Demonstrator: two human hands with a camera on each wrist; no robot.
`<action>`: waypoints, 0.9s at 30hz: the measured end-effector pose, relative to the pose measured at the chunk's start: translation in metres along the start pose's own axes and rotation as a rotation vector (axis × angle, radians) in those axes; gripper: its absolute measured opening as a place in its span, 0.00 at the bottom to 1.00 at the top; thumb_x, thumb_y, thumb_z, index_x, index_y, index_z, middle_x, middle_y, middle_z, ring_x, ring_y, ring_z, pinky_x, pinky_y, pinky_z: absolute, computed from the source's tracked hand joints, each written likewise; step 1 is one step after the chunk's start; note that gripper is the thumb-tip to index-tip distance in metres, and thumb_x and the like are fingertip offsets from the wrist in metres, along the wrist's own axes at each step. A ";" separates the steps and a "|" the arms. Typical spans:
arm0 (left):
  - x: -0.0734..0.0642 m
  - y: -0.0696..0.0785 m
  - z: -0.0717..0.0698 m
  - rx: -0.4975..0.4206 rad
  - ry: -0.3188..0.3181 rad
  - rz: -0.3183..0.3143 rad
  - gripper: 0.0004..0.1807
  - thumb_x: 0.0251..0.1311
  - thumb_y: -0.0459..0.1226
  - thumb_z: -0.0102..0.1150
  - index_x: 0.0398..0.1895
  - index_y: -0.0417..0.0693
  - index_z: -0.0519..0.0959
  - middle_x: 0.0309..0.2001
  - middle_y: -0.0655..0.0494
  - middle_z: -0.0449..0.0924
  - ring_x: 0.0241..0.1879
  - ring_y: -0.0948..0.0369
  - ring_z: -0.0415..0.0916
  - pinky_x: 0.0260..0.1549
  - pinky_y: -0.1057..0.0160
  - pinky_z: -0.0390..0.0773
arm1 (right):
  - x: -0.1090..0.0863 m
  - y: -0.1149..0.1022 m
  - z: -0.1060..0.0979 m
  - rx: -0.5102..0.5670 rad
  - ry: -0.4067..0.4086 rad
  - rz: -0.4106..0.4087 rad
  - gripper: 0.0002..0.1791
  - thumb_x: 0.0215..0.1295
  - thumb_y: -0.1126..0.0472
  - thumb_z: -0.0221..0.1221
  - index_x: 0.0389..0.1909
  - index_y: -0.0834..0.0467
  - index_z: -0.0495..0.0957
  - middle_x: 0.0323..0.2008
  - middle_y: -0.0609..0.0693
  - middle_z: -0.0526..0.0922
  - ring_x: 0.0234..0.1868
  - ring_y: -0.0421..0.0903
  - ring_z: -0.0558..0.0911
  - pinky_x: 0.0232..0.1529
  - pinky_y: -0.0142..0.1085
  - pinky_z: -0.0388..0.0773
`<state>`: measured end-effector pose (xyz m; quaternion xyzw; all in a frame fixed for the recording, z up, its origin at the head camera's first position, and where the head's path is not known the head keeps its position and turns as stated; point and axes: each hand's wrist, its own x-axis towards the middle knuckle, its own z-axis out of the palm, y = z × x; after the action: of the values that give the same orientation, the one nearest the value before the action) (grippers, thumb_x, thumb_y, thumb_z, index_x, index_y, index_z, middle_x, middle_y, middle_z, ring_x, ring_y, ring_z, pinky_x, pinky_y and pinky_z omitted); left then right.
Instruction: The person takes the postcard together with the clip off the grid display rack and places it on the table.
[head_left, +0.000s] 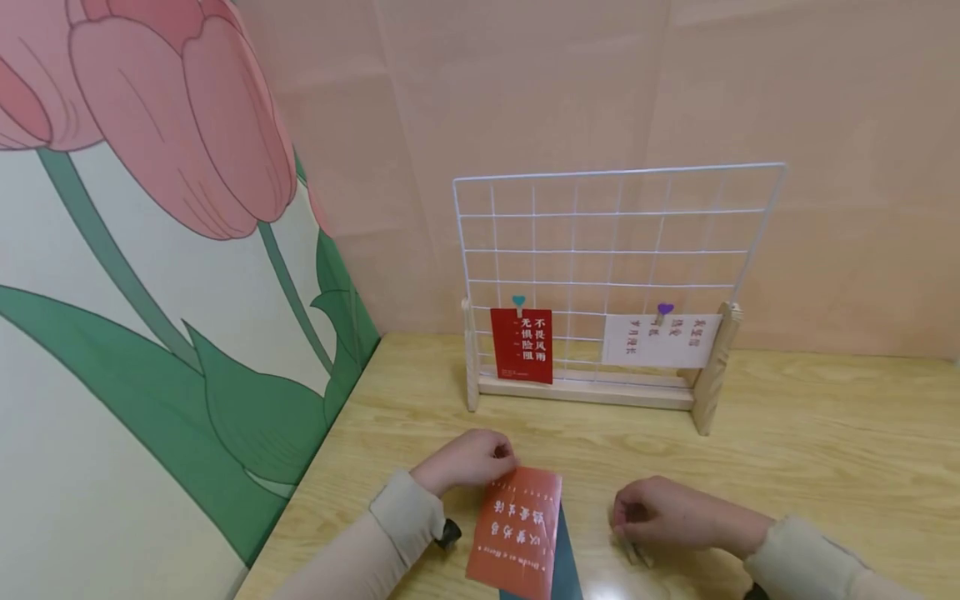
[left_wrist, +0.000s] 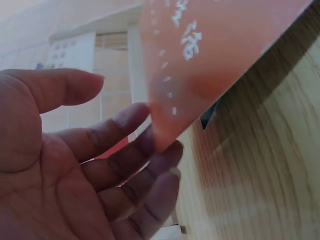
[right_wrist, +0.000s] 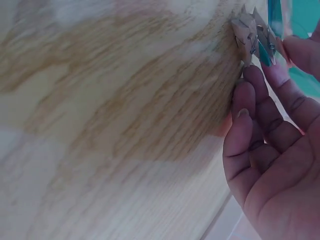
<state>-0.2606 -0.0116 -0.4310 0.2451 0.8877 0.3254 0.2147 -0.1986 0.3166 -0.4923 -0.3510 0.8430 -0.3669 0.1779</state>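
Observation:
My left hand [head_left: 468,458] holds an orange-red card [head_left: 517,525] with white lettering by one corner. In the left wrist view that corner of the card [left_wrist: 200,75] sits among the fingertips, while the thumb stands apart from it. Partly under the red card lies a dark teal card [head_left: 567,560] on the table. To the right, my right hand [head_left: 671,512] pinches small wooden clothespins just above the tabletop. The right wrist view shows two clothespins [right_wrist: 246,37] at the fingertips, one with a teal-green part.
Behind the hands stands a white wire grid [head_left: 592,250] in a wooden base [head_left: 585,393]. A red card [head_left: 517,350] hangs from a teal heart clip [head_left: 518,301]; a white card [head_left: 660,342] hangs from a purple heart clip [head_left: 665,309]. A tulip-patterned wall [head_left: 165,275] borders the table's left side.

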 end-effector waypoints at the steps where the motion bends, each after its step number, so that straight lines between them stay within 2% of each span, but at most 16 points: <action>1: -0.001 -0.001 0.000 0.018 -0.013 0.005 0.09 0.71 0.41 0.60 0.32 0.51 0.82 0.27 0.58 0.79 0.26 0.63 0.73 0.27 0.63 0.74 | 0.000 0.008 0.002 -0.002 0.001 -0.011 0.03 0.73 0.56 0.63 0.36 0.46 0.82 0.32 0.33 0.81 0.31 0.32 0.78 0.31 0.33 0.78; 3: -0.002 -0.003 0.001 0.048 -0.043 0.007 0.09 0.72 0.42 0.60 0.33 0.51 0.82 0.27 0.59 0.79 0.27 0.63 0.73 0.28 0.63 0.74 | 0.000 0.017 0.005 -0.015 -0.003 -0.016 0.03 0.73 0.54 0.63 0.36 0.44 0.83 0.32 0.32 0.81 0.32 0.31 0.78 0.31 0.32 0.77; 6: -0.004 -0.007 -0.001 0.075 -0.071 0.006 0.08 0.73 0.43 0.59 0.37 0.51 0.82 0.30 0.60 0.79 0.29 0.63 0.74 0.31 0.62 0.75 | 0.003 0.012 0.001 -0.055 -0.033 0.003 0.04 0.73 0.51 0.64 0.37 0.43 0.84 0.32 0.30 0.80 0.32 0.30 0.78 0.31 0.31 0.78; 8: -0.004 -0.008 -0.003 0.086 -0.048 0.014 0.10 0.73 0.44 0.59 0.44 0.48 0.83 0.36 0.58 0.81 0.35 0.61 0.77 0.36 0.60 0.78 | 0.006 -0.001 -0.006 -0.131 -0.044 -0.008 0.06 0.74 0.52 0.63 0.38 0.48 0.85 0.33 0.33 0.81 0.32 0.31 0.78 0.31 0.32 0.77; 10: -0.004 -0.008 -0.005 0.089 0.012 0.034 0.17 0.74 0.46 0.58 0.55 0.43 0.80 0.48 0.52 0.82 0.47 0.56 0.79 0.46 0.55 0.80 | 0.010 -0.025 -0.015 -0.215 -0.028 0.024 0.10 0.74 0.53 0.62 0.43 0.54 0.85 0.37 0.39 0.83 0.36 0.37 0.81 0.35 0.38 0.81; 12: -0.004 -0.006 -0.008 0.086 0.103 0.063 0.28 0.74 0.48 0.57 0.68 0.40 0.72 0.64 0.43 0.75 0.63 0.48 0.73 0.59 0.47 0.75 | 0.014 -0.047 -0.023 -0.296 0.031 0.058 0.16 0.75 0.52 0.61 0.50 0.60 0.84 0.45 0.49 0.85 0.45 0.48 0.83 0.44 0.48 0.82; 14: -0.004 -0.003 -0.012 0.103 0.197 0.097 0.38 0.74 0.51 0.57 0.78 0.40 0.60 0.76 0.37 0.59 0.74 0.42 0.58 0.68 0.39 0.63 | 0.019 -0.070 -0.029 -0.375 0.128 0.096 0.23 0.74 0.50 0.61 0.59 0.63 0.80 0.56 0.60 0.81 0.56 0.61 0.80 0.53 0.59 0.78; 16: -0.003 0.001 -0.016 0.123 0.274 0.109 0.45 0.73 0.54 0.57 0.82 0.43 0.50 0.81 0.36 0.45 0.79 0.40 0.42 0.71 0.34 0.51 | 0.024 -0.084 -0.032 -0.477 0.228 0.121 0.31 0.74 0.45 0.60 0.68 0.62 0.75 0.67 0.67 0.72 0.65 0.71 0.71 0.57 0.69 0.71; 18: -0.003 0.007 -0.020 0.152 0.324 0.108 0.49 0.71 0.58 0.56 0.84 0.47 0.46 0.82 0.37 0.37 0.80 0.40 0.33 0.71 0.31 0.44 | 0.030 -0.092 -0.035 -0.553 0.319 0.128 0.34 0.74 0.43 0.61 0.72 0.60 0.71 0.73 0.70 0.63 0.70 0.75 0.63 0.59 0.73 0.66; 22: -0.001 0.018 -0.024 0.194 0.372 0.095 0.51 0.70 0.62 0.55 0.85 0.52 0.44 0.83 0.41 0.31 0.80 0.43 0.25 0.71 0.30 0.36 | 0.043 -0.101 -0.039 -0.652 0.422 0.164 0.39 0.72 0.38 0.59 0.76 0.56 0.67 0.78 0.68 0.54 0.75 0.75 0.53 0.62 0.76 0.58; 27: 0.004 0.026 -0.024 0.251 0.409 0.086 0.49 0.70 0.62 0.53 0.85 0.54 0.45 0.83 0.40 0.31 0.80 0.43 0.24 0.71 0.30 0.34 | 0.063 -0.107 -0.046 -0.692 0.497 0.190 0.40 0.73 0.37 0.57 0.77 0.55 0.65 0.78 0.67 0.54 0.76 0.75 0.51 0.65 0.76 0.53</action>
<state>-0.2689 -0.0035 -0.3974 0.2366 0.9349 0.2641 -0.0157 -0.2184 0.2418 -0.3842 -0.2116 0.9620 -0.1182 -0.1257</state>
